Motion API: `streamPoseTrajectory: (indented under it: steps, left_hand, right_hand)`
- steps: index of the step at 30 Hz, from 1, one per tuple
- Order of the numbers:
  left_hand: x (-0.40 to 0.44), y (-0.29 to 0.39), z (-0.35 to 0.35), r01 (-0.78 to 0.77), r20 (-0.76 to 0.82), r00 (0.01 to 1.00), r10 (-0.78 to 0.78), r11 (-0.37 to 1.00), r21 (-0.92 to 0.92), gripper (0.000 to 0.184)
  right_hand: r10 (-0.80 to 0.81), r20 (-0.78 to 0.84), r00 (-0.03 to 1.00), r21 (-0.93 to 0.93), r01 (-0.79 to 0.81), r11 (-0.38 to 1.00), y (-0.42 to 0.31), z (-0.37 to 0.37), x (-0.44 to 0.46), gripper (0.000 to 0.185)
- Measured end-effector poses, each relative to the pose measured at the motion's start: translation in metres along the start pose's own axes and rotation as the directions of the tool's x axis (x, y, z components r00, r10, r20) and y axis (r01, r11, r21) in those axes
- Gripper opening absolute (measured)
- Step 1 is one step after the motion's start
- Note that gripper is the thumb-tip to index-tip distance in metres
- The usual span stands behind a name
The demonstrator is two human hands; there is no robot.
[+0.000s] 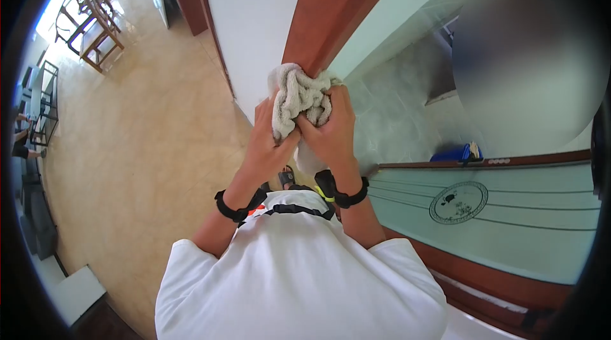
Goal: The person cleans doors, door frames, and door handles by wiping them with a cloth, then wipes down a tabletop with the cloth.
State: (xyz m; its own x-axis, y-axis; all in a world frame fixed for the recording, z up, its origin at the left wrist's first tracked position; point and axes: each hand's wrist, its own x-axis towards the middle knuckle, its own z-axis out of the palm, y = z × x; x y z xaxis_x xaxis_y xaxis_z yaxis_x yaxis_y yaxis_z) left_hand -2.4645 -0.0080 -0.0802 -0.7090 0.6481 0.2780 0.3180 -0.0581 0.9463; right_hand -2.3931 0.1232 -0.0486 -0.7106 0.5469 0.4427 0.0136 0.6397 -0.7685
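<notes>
A crumpled pale grey cloth is bunched against the lower visible part of a reddish-brown wooden door frame. My left hand grips the cloth from the left side, thumb pointing inward. From the right, my right hand holds the same cloth, its fingers curled into the folds. One end of the cloth hangs below between my wrists. Both wrists carry black bands.
To the right stands a door with a frosted glass panel and an oval emblem. A blue bin sits behind it. Wooden chairs stand at the far left on the beige floor. A person's leg shows at the left edge.
</notes>
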Motion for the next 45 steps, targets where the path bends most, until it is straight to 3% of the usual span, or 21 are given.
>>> streamPoseTrajectory:
  steps: [1,4,7,11,14,17,21,23,26,28,33,36,37,39,43,45]
  left_hand:
    - [0.004,0.001,0.000,0.006,0.009,1.000,-0.006,0.999,0.053,0.075]
    - [-0.011,-0.045,0.008,-0.042,0.018,0.999,0.038,0.962,0.270,0.073]
    - [-0.034,-0.068,0.010,0.282,0.130,0.952,-0.277,0.959,-0.023,0.072]
    - [-0.033,-0.050,0.002,0.347,0.158,0.921,-0.356,0.934,0.082,0.078]
    - [-0.017,-0.011,-0.011,0.272,0.083,0.956,-0.280,0.957,0.102,0.075]
    - [0.008,0.013,-0.029,0.174,-0.014,0.985,-0.174,0.985,0.008,0.069]
    - [0.027,0.004,-0.023,0.157,-0.065,0.985,-0.162,0.985,-0.076,0.060]
    - [0.013,-0.029,-0.015,0.202,-0.133,0.965,-0.227,0.962,-0.184,0.056]
    - [-0.010,-0.080,-0.011,0.353,-0.111,0.926,-0.361,0.932,-0.079,0.051]
    - [-0.014,-0.085,-0.003,0.338,-0.139,0.931,-0.338,0.941,-0.022,0.049]
    - [-0.008,-0.043,0.001,0.218,-0.269,0.937,-0.223,0.975,-0.051,0.049]
    - [0.005,-0.015,0.021,-0.005,-0.484,0.871,-0.079,0.985,-0.170,0.050]
    - [0.009,-0.025,0.028,-0.029,-0.489,0.871,-0.040,0.991,-0.132,0.050]
    - [0.010,-0.063,0.038,-0.076,-0.489,0.872,0.038,0.995,-0.058,0.050]
    - [-0.018,-0.123,0.040,0.178,-0.386,0.912,-0.139,0.982,0.065,0.051]
    - [-0.016,-0.119,0.036,0.183,-0.376,0.917,-0.131,0.978,0.105,0.053]
  right_hand:
    - [0.002,-0.021,1.000,0.016,-0.002,1.000,0.001,0.003,0.002,0.046]
    - [0.115,0.164,0.980,0.090,-0.131,0.987,0.020,0.003,0.001,0.045]
    - [0.269,0.445,0.855,-0.110,-0.245,0.963,0.046,0.002,-0.004,0.046]
    - [0.258,0.517,0.816,-0.121,-0.229,0.966,0.056,-0.003,-0.003,0.046]
    - [0.150,0.364,0.919,0.112,-0.203,0.973,0.029,-0.022,0.002,0.048]
    - [0.047,0.102,0.994,0.380,-0.083,0.921,0.005,-0.028,0.014,0.053]
    - [-0.022,0.146,0.989,0.360,-0.033,0.932,0.039,-0.015,0.015,0.057]
    - [0.056,0.209,0.976,0.372,-0.132,0.919,0.056,-0.008,0.005,0.054]
    - [0.096,0.343,0.934,0.284,-0.200,0.938,0.079,0.003,-0.006,0.051]
    - [0.090,0.415,0.905,0.155,-0.168,0.974,0.095,0.007,-0.010,0.049]
    - [-0.004,0.279,0.960,0.227,-0.062,0.972,0.050,-0.026,0.006,0.048]
    - [-0.131,0.152,0.980,0.300,0.081,0.951,0.045,-0.021,0.012,0.048]
    - [-0.181,0.103,0.978,0.315,0.141,0.938,0.047,-0.016,0.015,0.048]
    - [-0.111,0.208,0.972,0.302,0.044,0.952,0.069,-0.003,0.009,0.048]
    - [-0.013,0.452,0.892,0.092,-0.032,0.995,0.092,0.008,0.003,0.046]
    - [-0.004,0.485,0.875,0.010,-0.001,1.000,0.086,0.005,0.003,0.045]
